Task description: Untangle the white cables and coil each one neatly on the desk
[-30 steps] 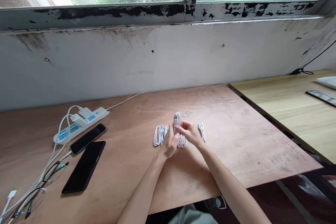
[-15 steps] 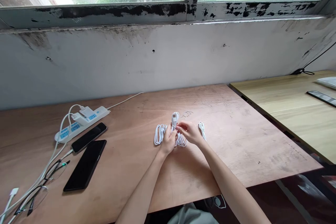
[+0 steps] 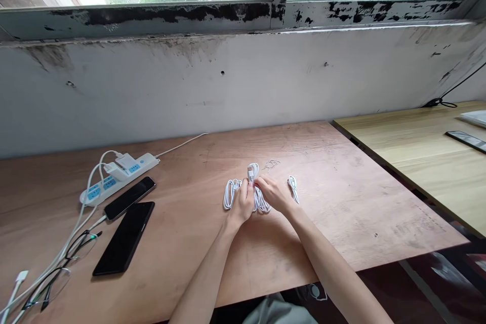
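We find both hands closed on one white cable coil (image 3: 253, 169), held low over the middle of the worktop (image 3: 341, 202). The left hand (image 3: 243, 203) grips the loops from the side. The right hand (image 3: 274, 193) pinches the coil near its upper end, its fingertips close against the left's. A second coil (image 3: 229, 195) lies just left of the left hand, a smaller coil (image 3: 292, 187) lies just right of the right hand, and a thin tie (image 3: 271, 164) lies just beyond them. We judge the step in hand to be gathering the loops for binding. The next move calls for a firm hold, lest the loops spring apart.
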Available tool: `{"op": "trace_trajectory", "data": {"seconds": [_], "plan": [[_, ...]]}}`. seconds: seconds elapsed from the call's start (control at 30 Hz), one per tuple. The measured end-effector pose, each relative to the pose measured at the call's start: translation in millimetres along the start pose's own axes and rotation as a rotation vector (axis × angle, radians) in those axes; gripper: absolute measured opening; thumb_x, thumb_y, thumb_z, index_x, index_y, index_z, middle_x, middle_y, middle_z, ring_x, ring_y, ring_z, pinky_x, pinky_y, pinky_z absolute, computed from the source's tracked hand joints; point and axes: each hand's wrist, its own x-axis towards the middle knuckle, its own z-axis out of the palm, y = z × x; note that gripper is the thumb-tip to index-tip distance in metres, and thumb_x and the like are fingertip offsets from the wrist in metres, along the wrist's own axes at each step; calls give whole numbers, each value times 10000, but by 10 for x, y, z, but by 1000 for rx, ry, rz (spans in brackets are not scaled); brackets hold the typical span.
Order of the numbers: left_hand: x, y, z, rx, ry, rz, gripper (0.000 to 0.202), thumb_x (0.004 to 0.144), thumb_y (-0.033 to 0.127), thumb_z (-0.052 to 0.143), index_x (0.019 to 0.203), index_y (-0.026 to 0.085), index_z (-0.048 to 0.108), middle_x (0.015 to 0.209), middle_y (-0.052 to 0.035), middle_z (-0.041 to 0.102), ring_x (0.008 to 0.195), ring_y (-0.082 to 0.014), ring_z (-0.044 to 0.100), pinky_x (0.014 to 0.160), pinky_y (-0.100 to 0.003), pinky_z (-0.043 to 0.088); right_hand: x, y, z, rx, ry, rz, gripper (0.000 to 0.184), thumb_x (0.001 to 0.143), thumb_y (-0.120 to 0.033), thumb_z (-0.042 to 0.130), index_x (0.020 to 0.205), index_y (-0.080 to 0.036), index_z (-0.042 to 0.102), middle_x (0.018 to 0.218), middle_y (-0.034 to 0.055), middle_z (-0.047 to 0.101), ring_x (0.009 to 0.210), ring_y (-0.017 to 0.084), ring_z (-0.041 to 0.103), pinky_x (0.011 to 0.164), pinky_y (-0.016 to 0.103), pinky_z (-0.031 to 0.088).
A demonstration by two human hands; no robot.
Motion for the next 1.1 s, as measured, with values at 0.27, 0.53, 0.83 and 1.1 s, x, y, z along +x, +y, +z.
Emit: {"op": "trace_trajectory", "data": {"seconds": [0.27,0.53,0.83,1.1], "plan": [[-15,4,39,261,35,50,228,889,290,242,732,214,390,620,0,462,559,-143,448,560,-265,314,21,-91,50,74,-29,113,171,872,-114,375,724,-182,426,687,23,492,590,128,392,563,243,304],[7,-77,39,487,30,231,203,894,291,280,785,203,426,692,-47,548,605,-171,521,565,-280,338,39,-90,-17,1109,-133,512,310,834,-405,427,624,-200,325,541,-56,283,470,79,229,453,227,194],[22,-3,-4,301,6,63,239,886,293,266,705,214,400,607,-4,489,547,-149,470,541,-265,324,9,-93,3,665,-14,376,259,898,-362,369,735,-181,456,645,-2,471,544,104,395,521,230,281],[98,-160,-53,64,-88,-79,288,869,350,281,644,204,385,638,2,458,593,-129,434,580,-257,359,-2,-56,-61,-100,-64,-10,169,889,-119,391,794,-173,520,748,34,558,597,114,462,546,238,287]]}}
